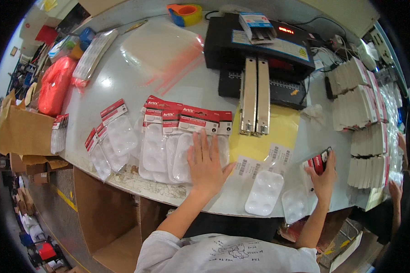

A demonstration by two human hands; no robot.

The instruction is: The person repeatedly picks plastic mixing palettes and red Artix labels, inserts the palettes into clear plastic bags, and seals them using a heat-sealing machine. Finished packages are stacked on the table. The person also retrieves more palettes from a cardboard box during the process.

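My left hand [207,164] lies flat with fingers spread on a row of packaged white plastic paint palettes [154,152], whose red header cards overlap. In my right hand [323,177], near the right front of the table, is a red-and-black printed header card [316,164], gripped between thumb and fingers. Part of that card is hidden by the hand. Just left of it, a white palette in clear film [294,204] hangs slightly over the front edge. Another white palette [264,193] lies between my hands, with no header card showing on it.
A black machine [218,50] with metal bars [255,95] stands at the back, over a yellow sheet [284,125] with barcode labels. Clear bags [161,50] lie behind the palettes. Folded cards [366,141] are stacked at right, near another person's hand [395,190]. A cardboard box [27,129] is left.
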